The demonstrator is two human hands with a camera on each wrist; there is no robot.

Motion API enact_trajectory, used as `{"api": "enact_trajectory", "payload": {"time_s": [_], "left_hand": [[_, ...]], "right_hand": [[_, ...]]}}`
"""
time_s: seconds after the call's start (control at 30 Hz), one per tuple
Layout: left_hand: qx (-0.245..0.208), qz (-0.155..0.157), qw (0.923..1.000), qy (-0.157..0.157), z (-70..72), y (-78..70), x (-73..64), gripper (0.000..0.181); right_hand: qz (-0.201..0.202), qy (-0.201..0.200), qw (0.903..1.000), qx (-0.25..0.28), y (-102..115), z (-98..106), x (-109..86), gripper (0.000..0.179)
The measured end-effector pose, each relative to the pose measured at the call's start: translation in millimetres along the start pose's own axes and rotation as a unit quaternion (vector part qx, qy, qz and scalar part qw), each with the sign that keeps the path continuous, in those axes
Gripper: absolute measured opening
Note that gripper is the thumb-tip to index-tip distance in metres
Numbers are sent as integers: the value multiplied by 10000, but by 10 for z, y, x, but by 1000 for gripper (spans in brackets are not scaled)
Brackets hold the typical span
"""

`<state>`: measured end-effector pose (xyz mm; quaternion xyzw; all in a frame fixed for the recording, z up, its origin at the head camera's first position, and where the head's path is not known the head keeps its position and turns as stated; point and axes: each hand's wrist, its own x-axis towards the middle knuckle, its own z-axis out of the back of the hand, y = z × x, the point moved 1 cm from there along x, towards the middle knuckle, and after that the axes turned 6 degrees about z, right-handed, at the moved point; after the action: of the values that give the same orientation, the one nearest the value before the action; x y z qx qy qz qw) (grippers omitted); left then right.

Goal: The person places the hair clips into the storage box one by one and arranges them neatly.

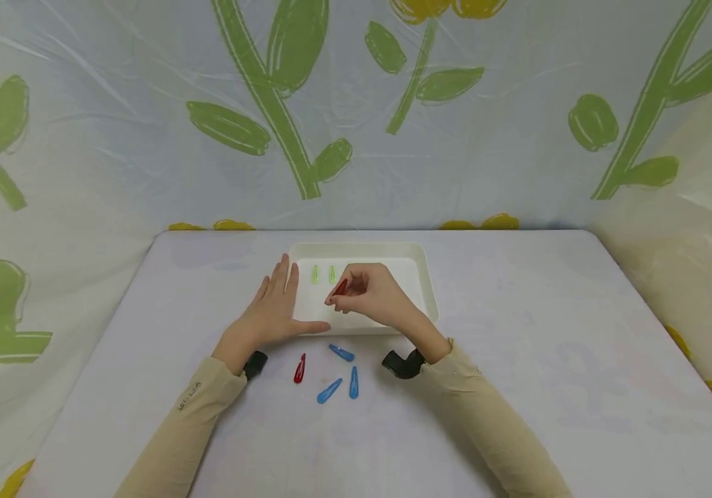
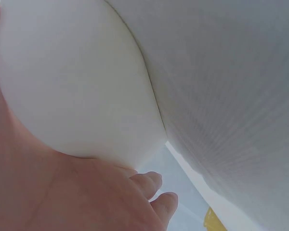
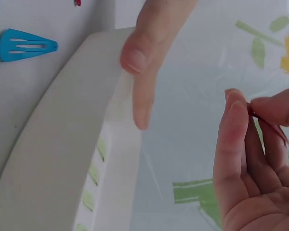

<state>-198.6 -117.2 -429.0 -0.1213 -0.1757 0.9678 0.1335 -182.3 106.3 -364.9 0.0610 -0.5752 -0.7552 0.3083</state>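
Above the white tray [image 1: 410, 280], on the bench [image 1: 549, 346], the right hand [image 1: 373, 294] pinches a red hair clip [image 1: 340, 287] between its thumb and fingertips, holding it up off the tray's floor. At the tray's left end the left hand [image 1: 275, 304] is spread wide, fingers straight and pointing away from the person, thumb stretched along the near rim; it touches the tray and grips no clip. Inside the tray, toward its far side, two green clips [image 1: 315, 274] stand side by side, lengthwise away from the person; the right wrist view shows four green pieces in a row, partly cut off by the tray's wall. On the near side of the tray lie a second red clip [image 1: 299, 368], to the left, and three blue clips [image 1: 329, 391]: one slanted just beside the tray, two closer to the person, angled differently and apart. Beige sleeves [image 1: 486, 415] cover both forearms, and a black device [image 1: 402, 365] sits at each wrist. Behind the bench hangs a pale backdrop [image 1: 486, 159] printed with green stems, leaves and yellow flowers.
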Motion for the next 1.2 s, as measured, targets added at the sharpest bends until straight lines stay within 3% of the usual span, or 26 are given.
{"api": "enact_trajectory", "payload": {"time_s": [0.3, 0.6, 0.93, 1.2], "left_hand": [[-13, -26, 10000, -40, 12, -4, -1, 143], [-5, -31, 10000, -28, 6, 2, -14, 142], [33, -65, 10000, -31, 10, -17, -34, 140], [-24, -110, 9999, -67, 17, -19, -36, 140]], "right_hand": [[-229, -579, 9980, 55, 54, 90, 226, 3], [-695, -899, 9920, 553, 50, 34, 402, 14], [-1236, -1308, 9763, 1202, -114, -68, 468, 13], [-1860, -1294, 9617, 1543, -317, -139, 471, 8]]}}
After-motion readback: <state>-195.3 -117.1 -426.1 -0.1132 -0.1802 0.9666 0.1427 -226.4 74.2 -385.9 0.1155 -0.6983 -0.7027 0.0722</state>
